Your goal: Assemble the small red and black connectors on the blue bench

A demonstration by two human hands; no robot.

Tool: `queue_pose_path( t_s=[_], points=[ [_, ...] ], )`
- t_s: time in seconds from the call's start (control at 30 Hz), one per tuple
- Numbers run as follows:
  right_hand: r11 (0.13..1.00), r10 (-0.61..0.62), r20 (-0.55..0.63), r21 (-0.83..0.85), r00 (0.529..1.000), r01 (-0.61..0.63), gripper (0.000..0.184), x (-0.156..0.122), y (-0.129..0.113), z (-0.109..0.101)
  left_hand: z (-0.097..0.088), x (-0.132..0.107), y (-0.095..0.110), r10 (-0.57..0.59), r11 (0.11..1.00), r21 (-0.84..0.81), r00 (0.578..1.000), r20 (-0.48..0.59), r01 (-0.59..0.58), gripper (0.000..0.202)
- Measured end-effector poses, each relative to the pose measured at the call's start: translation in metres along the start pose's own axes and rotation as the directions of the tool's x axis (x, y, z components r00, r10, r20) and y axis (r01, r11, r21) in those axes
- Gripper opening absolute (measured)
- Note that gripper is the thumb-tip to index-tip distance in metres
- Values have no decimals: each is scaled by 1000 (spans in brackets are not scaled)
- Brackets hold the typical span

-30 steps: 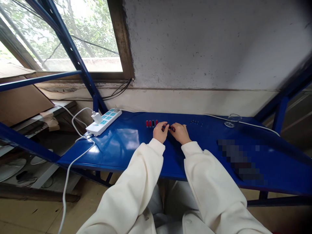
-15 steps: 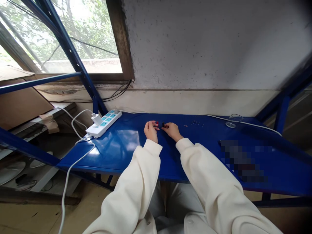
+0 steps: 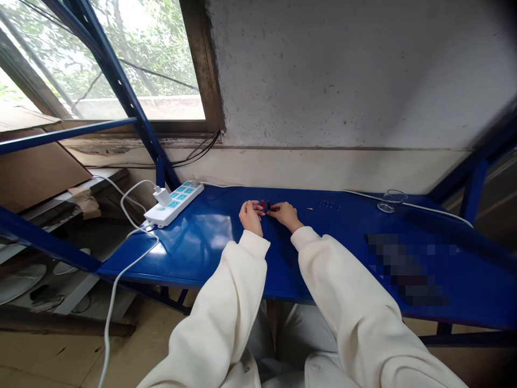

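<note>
Your left hand [image 3: 251,216] and right hand [image 3: 285,214] meet over the far half of the blue table [image 3: 218,253], a narrow gap between them. In that gap two small tubes stand upright side by side: the red tube [image 3: 263,205] to the left, just beyond your left fingertips, and the black tube [image 3: 269,205] to the right, at the tips of your right hand. Your left fingers reach rightward, loosely spread, near the red tube; whether one of them touches it, you cannot tell from here. Your right thumb and fingertips come together low at the near right side of the black tube, but you cannot tell whether they pinch it or only rest against it. To the right of your right hand lies a small pale piece [image 3: 309,208], and farther right a cluster of tiny pieces [image 3: 327,204], too small to make out. The glass [image 3: 391,202] is well to the right, near the far edge, beside a white cable [image 3: 434,211]. Nearer you on the right is a dark item [image 3: 404,269], blurred into blocks. The power strip [image 3: 175,203] sits at the table's far left, a white plug [image 3: 162,196] in it.
</note>
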State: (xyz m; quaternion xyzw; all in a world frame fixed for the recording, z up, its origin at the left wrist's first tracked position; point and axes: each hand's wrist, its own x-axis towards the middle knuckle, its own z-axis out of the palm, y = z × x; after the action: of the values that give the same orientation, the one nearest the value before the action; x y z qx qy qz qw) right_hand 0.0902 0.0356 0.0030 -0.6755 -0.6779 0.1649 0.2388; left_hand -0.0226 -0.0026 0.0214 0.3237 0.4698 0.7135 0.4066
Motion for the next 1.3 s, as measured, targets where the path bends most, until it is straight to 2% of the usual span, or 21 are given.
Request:
queue_pose_path(
  t_s=[0.1, 0.17, 0.23, 0.3, 0.4, 0.53, 0.73, 1.07, 1.3],
  points=[
    [1000, 12, 20, -12, 1000, -11, 32, -9, 2, -11, 1, 0, -4, -30, 995, 92, 999, 34, 26, 29],
    [1000, 6, -16, 7, 1000, -6, 31, -17, 6, -19, 2, -1, -7, -42, 978, 207, 991, 127, 15, 27],
    [999, -1, -66, 37, 998, 4, 28, -26, 11, -24, 3, -3, -12, -28, 929, 365, 966, 257, -70, 26],
    [999, -5, -102, 51, 995, 10, 27, -33, 17, -27, 3, -5, -16, 6, 835, 512, 934, 358, -201, 24],
    [999, -5, -128, 43, 992, 11, 25, -40, 23, -27, 1, -8, -18, 33, 709, 629, 906, 421, -318, 23],
    [999, -13, -151, 40, 989, 19, 24, -45, 27, -27, 0, -10, -18, 31, 660, 650, 878, 478, -377, 23],
    [999, -27, -178, 21, 984, 31, 22, -50, 28, -30, 1, -13, -25, 86, 634, 618, 837, 541, -465, 23],
    [999, -36, -184, 29, 982, 43, 20, -55, 24, -34, 1, -12, -26, 113, 629, 605, 828, 550, -488, 24],
    [999, -39, -186, 30, 982, 45, 19, -54, 25, -32, 1, -14, -23, 103, 621, 624, 839, 535, -474, 24]
  ],
)
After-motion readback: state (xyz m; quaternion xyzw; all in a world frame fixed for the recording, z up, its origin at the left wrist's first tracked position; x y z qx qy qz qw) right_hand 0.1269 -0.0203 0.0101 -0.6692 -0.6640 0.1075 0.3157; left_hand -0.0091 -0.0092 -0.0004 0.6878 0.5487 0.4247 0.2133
